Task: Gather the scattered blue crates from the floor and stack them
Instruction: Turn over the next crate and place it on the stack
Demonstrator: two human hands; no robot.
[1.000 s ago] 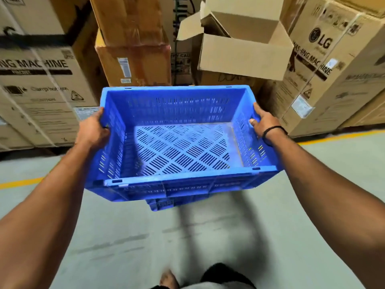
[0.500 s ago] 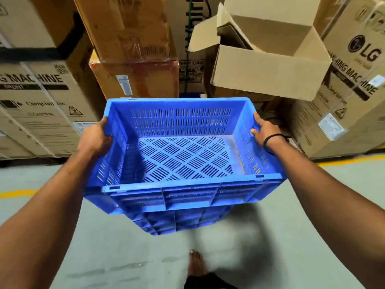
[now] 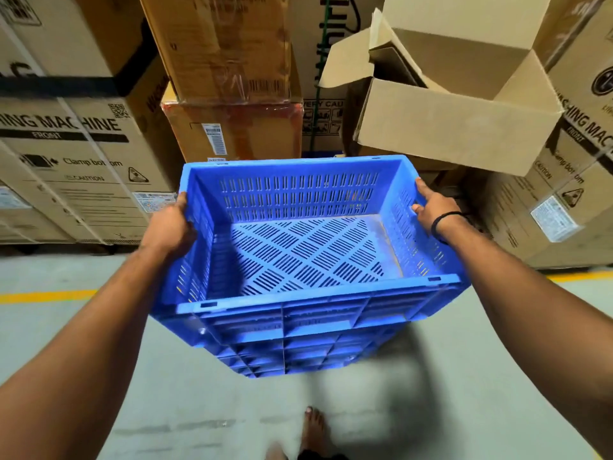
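A blue slatted plastic crate (image 3: 305, 254) fills the middle of the view, empty, held level in front of me. My left hand (image 3: 169, 224) grips its left wall at the rim. My right hand (image 3: 431, 207), with a black band on the wrist, grips the right wall. Below the near wall more blue ribbed plastic (image 3: 298, 356) shows, which looks like another crate under the held one. Whether the two touch is hidden.
Large cardboard appliance boxes (image 3: 76, 154) line the back and the right (image 3: 564, 180). An open carton (image 3: 457, 111) juts out above the crate's far right corner. A yellow floor line (image 3: 43, 296) runs across the grey floor. My bare foot (image 3: 313, 429) is below.
The crate and both hands have moved forward, closer to the boxes, and lower. More of the blue plastic under it now shows. Both grips are unchanged.
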